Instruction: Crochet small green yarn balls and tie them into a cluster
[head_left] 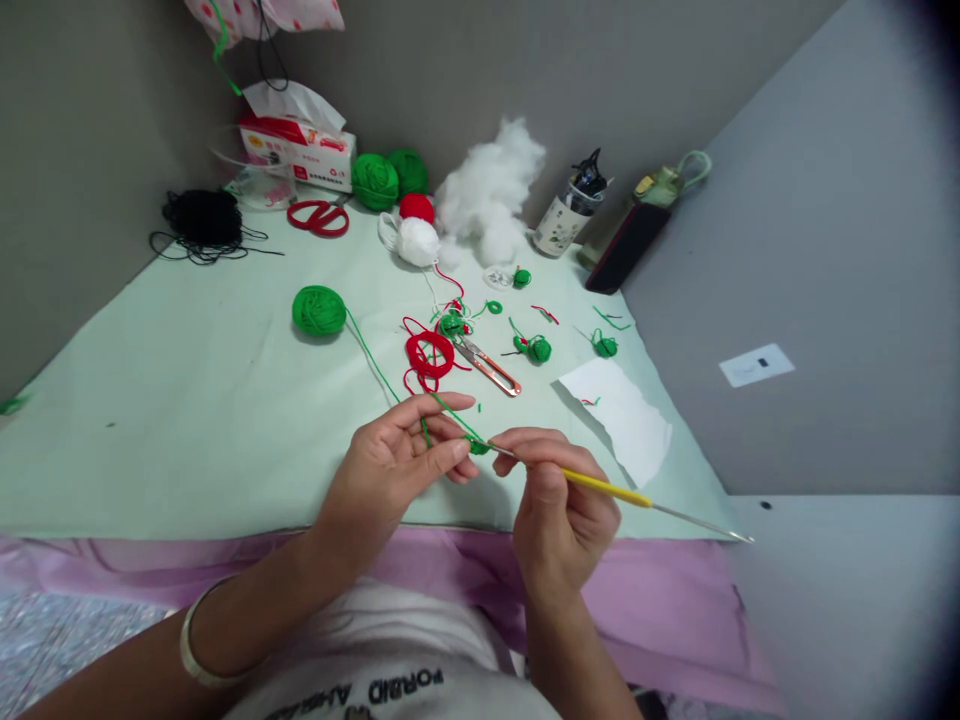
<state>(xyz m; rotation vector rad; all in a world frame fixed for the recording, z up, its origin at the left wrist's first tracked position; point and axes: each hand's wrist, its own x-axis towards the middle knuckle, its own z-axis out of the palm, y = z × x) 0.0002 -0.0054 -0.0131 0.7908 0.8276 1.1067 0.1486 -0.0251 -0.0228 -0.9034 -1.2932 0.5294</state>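
Between the thumb and fingers of my left hand [409,445] is a small green crochet piece [477,446]. Green yarn [373,358] runs over the left fingers from a green yarn ball [319,312] lying to the left. My right hand [559,490] is closed round a crochet hook [607,487] with a yellow grip and metal at both ends. The hook's left tip meets the green piece; its other end points right, past the hand. Just beyond my hands lie a coil of red yarn [430,356] and thread snips [491,368] with orange handles.
Small green crocheted balls [538,348] and a torn white paper [626,415] lie to the right. Farther back are red scissors [319,217], black yarn [202,220], a tissue box [300,150], white stuffing [491,190], a pen cup [566,218] and a bottle [634,230] beside grey walls.
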